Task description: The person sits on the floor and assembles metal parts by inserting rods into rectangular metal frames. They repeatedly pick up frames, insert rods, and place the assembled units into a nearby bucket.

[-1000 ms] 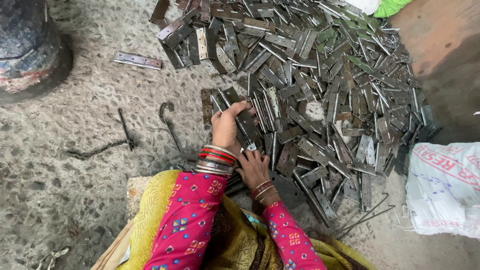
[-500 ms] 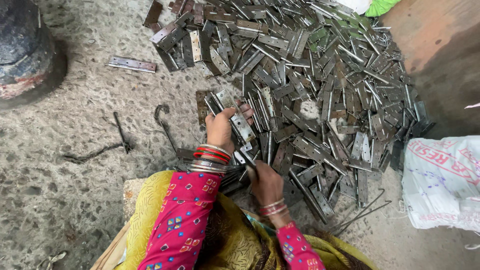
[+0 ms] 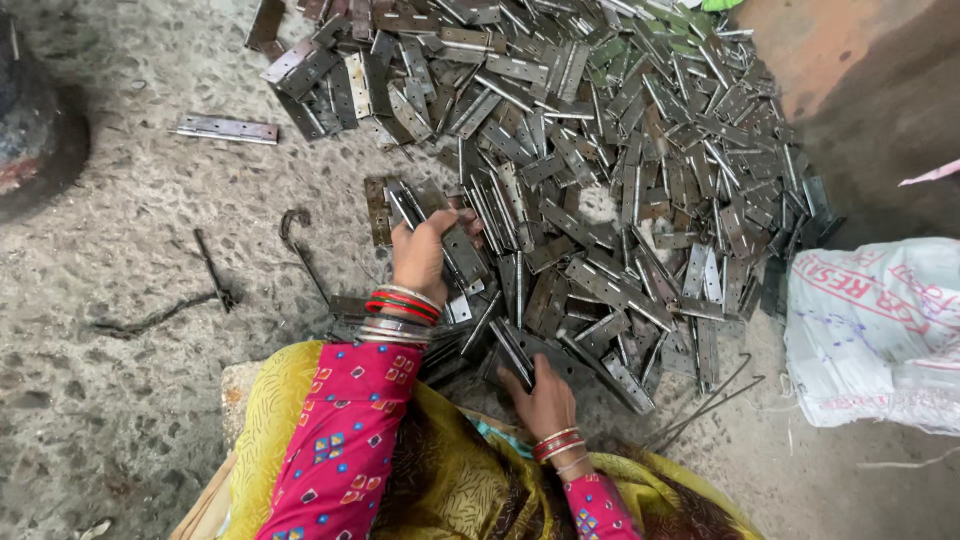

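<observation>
Rough concrete floor (image 3: 130,420) spread under a wide heap of grey metal hinges (image 3: 620,160) ahead of both hands. Right of the right hand lay a white sack (image 3: 880,330); left of the left hand, bent rods (image 3: 215,275) and one loose hinge (image 3: 225,128) on open floor. Since a second earlier, the left hand (image 3: 425,255) had closed around a hinge (image 3: 455,250) at the heap's near edge. The right hand (image 3: 540,395) had slid nearer the body, fingers pressed on flat hinges; its grip could not be told.
</observation>
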